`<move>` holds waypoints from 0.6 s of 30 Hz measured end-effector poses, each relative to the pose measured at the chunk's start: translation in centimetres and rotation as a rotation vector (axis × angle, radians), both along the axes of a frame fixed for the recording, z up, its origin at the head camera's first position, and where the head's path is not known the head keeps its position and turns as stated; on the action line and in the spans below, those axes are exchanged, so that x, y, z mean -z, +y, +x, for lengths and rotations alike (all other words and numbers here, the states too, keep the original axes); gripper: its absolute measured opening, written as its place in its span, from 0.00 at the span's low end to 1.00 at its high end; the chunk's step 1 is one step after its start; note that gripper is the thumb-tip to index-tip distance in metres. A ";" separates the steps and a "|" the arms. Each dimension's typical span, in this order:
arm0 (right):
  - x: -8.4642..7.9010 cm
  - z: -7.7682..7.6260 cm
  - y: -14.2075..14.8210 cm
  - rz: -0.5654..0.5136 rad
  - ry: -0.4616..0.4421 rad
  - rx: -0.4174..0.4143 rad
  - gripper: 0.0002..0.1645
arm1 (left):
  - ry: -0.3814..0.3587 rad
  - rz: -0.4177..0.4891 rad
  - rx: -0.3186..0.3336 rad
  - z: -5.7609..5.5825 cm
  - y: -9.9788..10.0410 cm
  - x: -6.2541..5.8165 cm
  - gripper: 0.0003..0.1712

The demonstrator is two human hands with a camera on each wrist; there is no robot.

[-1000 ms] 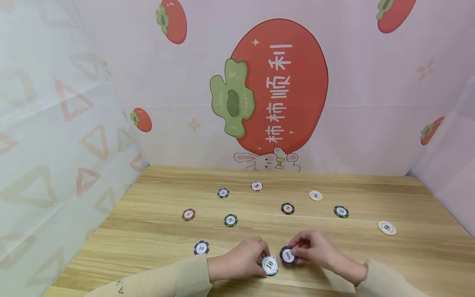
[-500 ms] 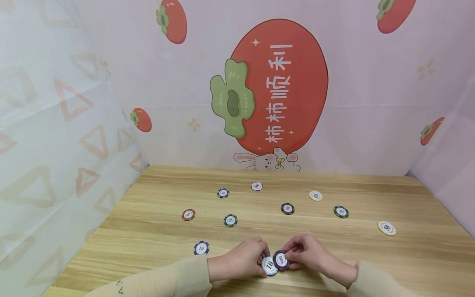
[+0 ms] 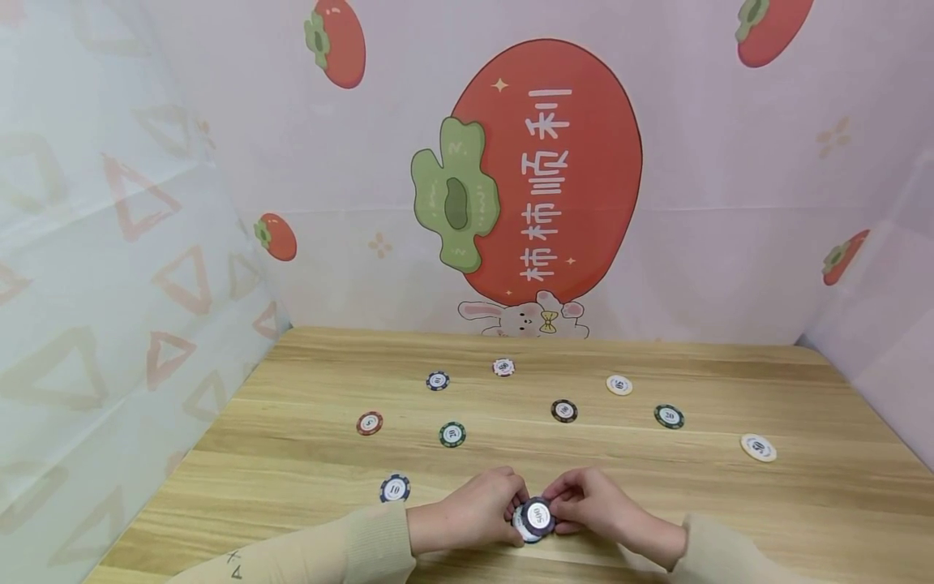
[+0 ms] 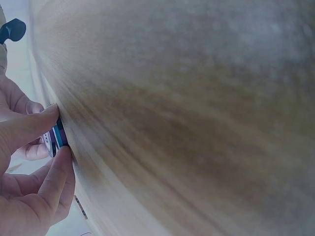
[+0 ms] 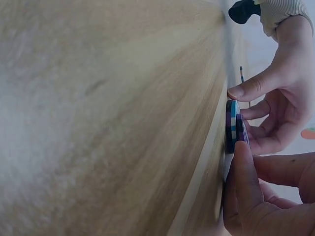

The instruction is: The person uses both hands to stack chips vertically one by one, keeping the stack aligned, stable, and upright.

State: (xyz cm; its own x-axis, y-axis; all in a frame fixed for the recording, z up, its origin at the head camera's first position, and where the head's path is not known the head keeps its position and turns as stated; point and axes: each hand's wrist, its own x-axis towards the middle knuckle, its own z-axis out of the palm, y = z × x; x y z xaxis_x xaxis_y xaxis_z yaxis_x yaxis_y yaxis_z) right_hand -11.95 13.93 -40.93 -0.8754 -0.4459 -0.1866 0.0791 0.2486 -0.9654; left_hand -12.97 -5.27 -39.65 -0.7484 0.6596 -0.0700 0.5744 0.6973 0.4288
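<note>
Near the table's front edge, my left hand [image 3: 474, 511] pinches a small stack of poker chips between thumb and fingers. Its light blue chip [image 3: 522, 531] shows under the newcomer above it. My right hand [image 3: 601, 513] pinches a purple poker chip [image 3: 538, 516] marked 500, which overlaps most of the light blue one. In the right wrist view, the stack [image 5: 230, 128] stands on the wood, dark below and light blue above, with the purple chip tilted slightly against its top. The left wrist view shows both hands' fingertips around the stack [image 4: 61, 133].
Single chips lie spread over the wooden table [image 3: 700, 503]: a blue 10 chip [image 3: 395, 488] left of my left hand, a red chip [image 3: 370, 422], green chips [image 3: 452, 434], a black chip [image 3: 564, 410] and white chips [image 3: 759, 448]. A printed cloth [image 3: 350, 284] hangs behind.
My right hand has moved left with the purple chip, from beside the light blue chip to over it. My left hand has kept its hold in place.
</note>
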 end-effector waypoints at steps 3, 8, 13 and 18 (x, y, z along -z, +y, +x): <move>0.0 0.1 -0.2 0.004 0.005 -0.004 0.09 | -0.002 -0.003 0.002 0.0 0.0 0.0 0.20; 0.1 0.2 -0.4 0.003 0.012 -0.013 0.09 | -0.009 -0.009 0.003 0.0 0.0 0.0 0.20; 0.2 0.2 -0.7 0.006 0.024 -0.014 0.08 | -0.007 -0.019 0.003 0.0 0.0 -0.1 0.20; 0.2 0.2 -0.9 0.019 0.058 -0.013 0.07 | -0.005 -0.017 0.008 -0.1 0.0 0.0 0.20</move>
